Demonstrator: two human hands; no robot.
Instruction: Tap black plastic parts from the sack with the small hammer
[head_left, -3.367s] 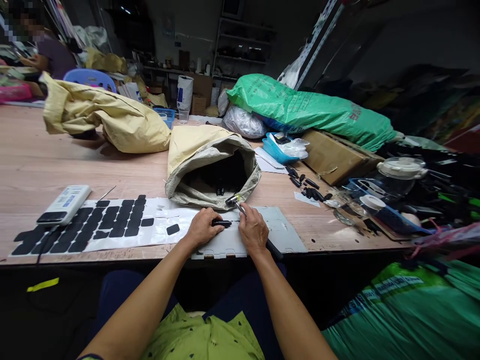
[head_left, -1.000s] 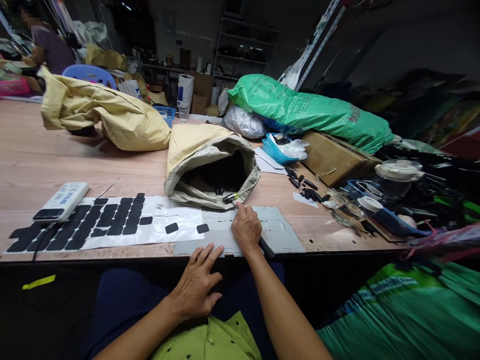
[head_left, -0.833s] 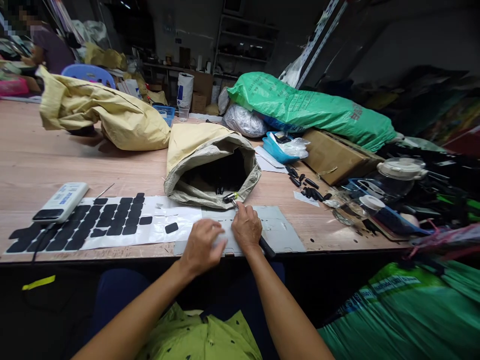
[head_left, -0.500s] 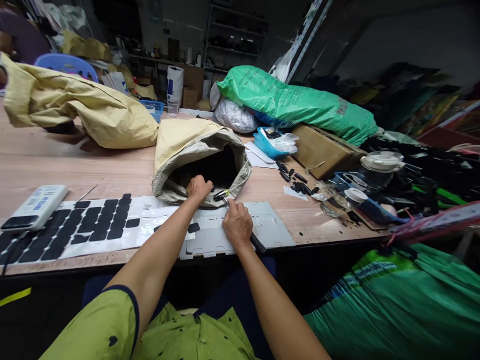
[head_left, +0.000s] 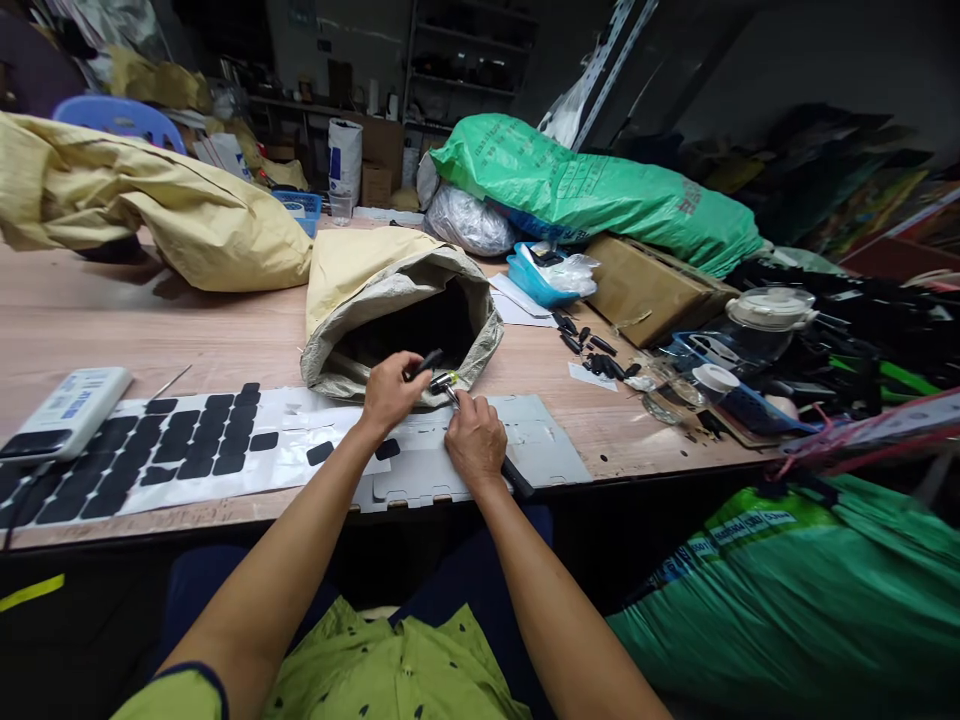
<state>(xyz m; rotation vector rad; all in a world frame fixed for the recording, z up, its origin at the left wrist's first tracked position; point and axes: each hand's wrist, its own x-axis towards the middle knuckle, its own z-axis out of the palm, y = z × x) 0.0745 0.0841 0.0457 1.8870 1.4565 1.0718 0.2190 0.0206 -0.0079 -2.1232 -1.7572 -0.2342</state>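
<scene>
My left hand (head_left: 391, 390) is at the mouth of an open paper sack (head_left: 326, 345), its fingers pinched on a small black part (head_left: 429, 362). The part's exact kind is not clear. My right hand (head_left: 477, 440) is wrapped round a small hammer (head_left: 445, 382), which has a metal neck, a yellowish face and a black handle that sticks out below the palm. The hammer head lies close to the black part, just in front of the sack's lower lip. Inside the sack it is dark, and its contents cannot be made out. Beneath both hands lies a flat grey-white board (head_left: 536, 440).
Black rounded pads (head_left: 199, 440) on white sheets and a white device (head_left: 67, 410) lie to the left. Loose black parts (head_left: 589, 350), a cardboard box (head_left: 656, 290) and a long green sack (head_left: 585, 200) are to the right. Another paper sack (head_left: 217, 230) lies behind.
My left hand has come out of the sack's mouth, back towards me, and a black part now shows in its fingers. My right hand stays on the hammer. The view has shifted slightly.
</scene>
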